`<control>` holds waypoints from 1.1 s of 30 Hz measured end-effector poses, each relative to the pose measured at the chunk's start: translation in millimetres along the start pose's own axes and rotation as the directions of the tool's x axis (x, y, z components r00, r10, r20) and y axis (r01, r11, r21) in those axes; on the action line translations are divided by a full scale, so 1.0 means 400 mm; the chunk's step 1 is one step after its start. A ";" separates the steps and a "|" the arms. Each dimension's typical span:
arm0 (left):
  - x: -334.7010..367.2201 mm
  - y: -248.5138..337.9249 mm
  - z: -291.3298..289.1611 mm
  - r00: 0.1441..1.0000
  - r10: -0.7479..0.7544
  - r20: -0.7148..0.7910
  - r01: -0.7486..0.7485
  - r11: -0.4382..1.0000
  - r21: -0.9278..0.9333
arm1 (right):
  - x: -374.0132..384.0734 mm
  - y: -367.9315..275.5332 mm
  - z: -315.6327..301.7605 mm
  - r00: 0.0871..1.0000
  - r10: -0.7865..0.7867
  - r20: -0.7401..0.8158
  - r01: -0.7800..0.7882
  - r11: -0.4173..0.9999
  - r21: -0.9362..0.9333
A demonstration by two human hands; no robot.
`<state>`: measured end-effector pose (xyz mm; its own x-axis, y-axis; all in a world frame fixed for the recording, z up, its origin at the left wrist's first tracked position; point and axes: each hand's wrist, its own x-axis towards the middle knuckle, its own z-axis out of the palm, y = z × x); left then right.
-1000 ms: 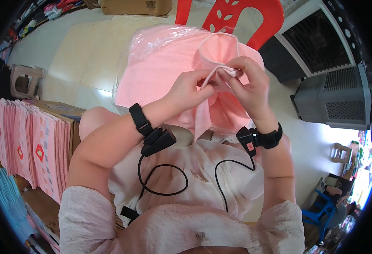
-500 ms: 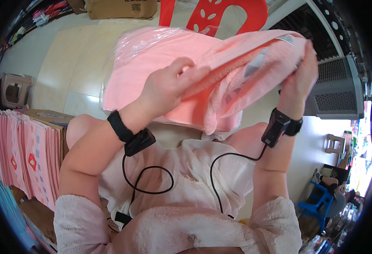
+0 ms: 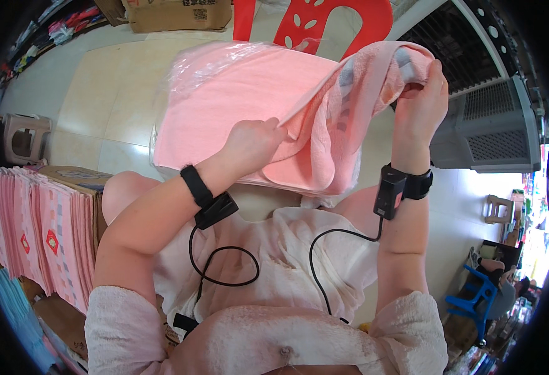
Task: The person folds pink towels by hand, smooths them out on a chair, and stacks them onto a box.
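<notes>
In front of me lies a stack of pink towels (image 3: 218, 100), partly covered by clear plastic. Over its right side hangs one pink towel (image 3: 324, 140) with grey checks, half lifted and loosely folded. My left hand (image 3: 252, 145) pinches this towel's near-left edge just above the stack. At the far right my right hand (image 3: 425, 103) is closed round the towel's raised end, with the fingers partly hidden by cloth. The lower layers of the lifted towel are hidden behind its hanging fold.
Folded pink towels (image 3: 40, 231) stand in a row at the left beside cardboard, with blue ones (image 3: 15, 312) nearer me. Beyond the stack is a red chair (image 3: 312, 28). A grey plastic crate (image 3: 490, 128) stands right of my right hand. Black cables (image 3: 312, 250) run from my wrist straps.
My left hand has moved slightly right and closed on the towel's edge. My right hand has shifted left, and the towel's raised end now droops in a narrower fold.
</notes>
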<state>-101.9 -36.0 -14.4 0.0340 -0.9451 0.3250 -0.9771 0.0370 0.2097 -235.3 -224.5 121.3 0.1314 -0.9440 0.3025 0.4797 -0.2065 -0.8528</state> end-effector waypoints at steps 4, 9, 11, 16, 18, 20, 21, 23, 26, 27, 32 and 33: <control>0.043 0.061 -0.088 0.959 -0.218 -0.183 0.155 0.938 -0.309 | -0.032 0.045 -0.007 0.989 0.088 0.117 -0.084 0.996 -0.042; 0.042 0.101 -0.088 0.939 -0.296 -0.176 0.193 0.875 -0.444 | -0.156 0.018 0.081 0.928 0.285 0.241 -0.293 0.956 -0.003; 0.043 0.091 -0.086 0.954 -0.286 -0.091 0.238 0.906 -0.350 | -0.192 -0.003 0.091 0.870 0.359 0.339 -0.340 0.933 -0.115; 0.024 0.079 -0.051 0.943 -0.332 0.028 0.322 0.886 -0.333 | -0.235 -0.035 0.113 0.889 0.283 0.360 -0.251 0.959 -0.135; 0.016 0.064 -0.033 0.945 -0.328 -0.015 0.303 0.889 -0.342 | -0.198 -0.040 0.101 0.911 0.224 0.346 -0.231 0.973 -0.023; 0.019 0.047 -0.046 0.953 -0.302 0.012 0.288 0.895 -0.340 | -0.141 -0.048 0.077 0.942 0.165 0.291 -0.193 0.979 0.068; 0.020 0.033 -0.064 0.953 -0.304 0.014 0.292 0.898 -0.329 | -0.115 -0.054 0.071 0.961 0.116 0.253 -0.134 0.989 0.057; 0.033 0.004 -0.088 0.974 -0.225 -0.021 0.204 0.913 -0.352 | -0.042 -0.047 0.012 0.992 -0.041 0.122 0.042 0.999 -0.005; 0.012 -0.077 -0.155 0.989 -0.142 0.052 0.151 0.920 -0.362 | 0.072 0.030 -0.109 0.993 -0.113 -0.031 0.106 0.977 -0.187; 0.021 -0.092 -0.178 0.994 -0.096 0.047 0.107 0.901 -0.420 | 0.100 0.046 -0.147 0.989 -0.134 -0.056 0.120 0.972 -0.202; 0.023 -0.083 -0.278 0.970 -0.160 -0.181 0.034 0.831 -0.555 | 0.097 0.086 -0.197 0.996 -0.083 0.015 0.083 0.942 -0.326; 0.024 -0.081 -0.289 0.944 -0.198 -0.264 -0.001 0.799 -0.601 | 0.091 0.083 -0.199 0.997 -0.064 0.040 0.074 0.939 -0.336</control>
<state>-45.8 -8.9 88.5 0.2807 -0.8136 0.5092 -0.6542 0.2260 0.7217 -283.5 -286.3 70.1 0.1350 -0.9176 0.3738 0.1690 -0.3504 -0.9212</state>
